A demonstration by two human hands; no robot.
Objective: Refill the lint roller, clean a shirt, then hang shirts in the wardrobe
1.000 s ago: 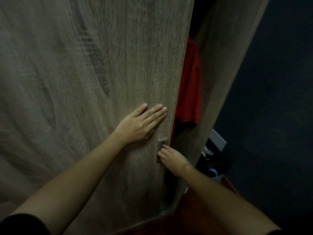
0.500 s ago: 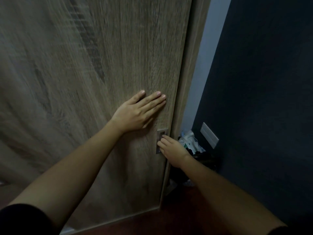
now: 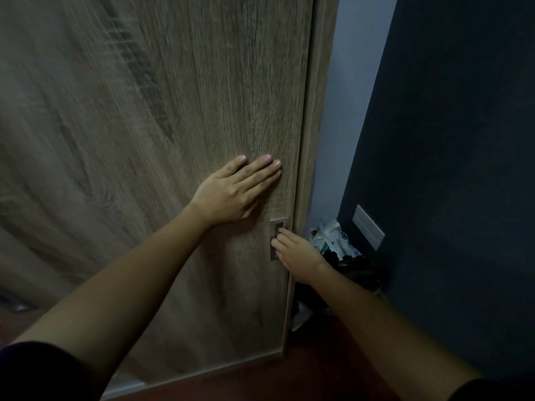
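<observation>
Head view shows my left hand [image 3: 231,195] lying flat, fingers straight, on the grainy wooden wardrobe door [image 3: 144,140]. My right hand [image 3: 295,253] has its fingertips hooked in the rectangular metal handle [image 3: 278,238].

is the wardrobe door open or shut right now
Shut. The door edge meets the frame with no gap and no inside showing; the left hand lies flat on it.

A dark blue-grey wall [image 3: 451,140] is filling the right side of the frame, carrying a pale rectangular wall plate [image 3: 368,227] at mid-height. A strip of lighter wall [image 3: 350,111] is showing just left of it, running down from the top. Dark reddish-brown floor [image 3: 304,369] is lying along the bottom. The light is staying dim throughout, with the lower right corner sinking into shadow.
</observation>
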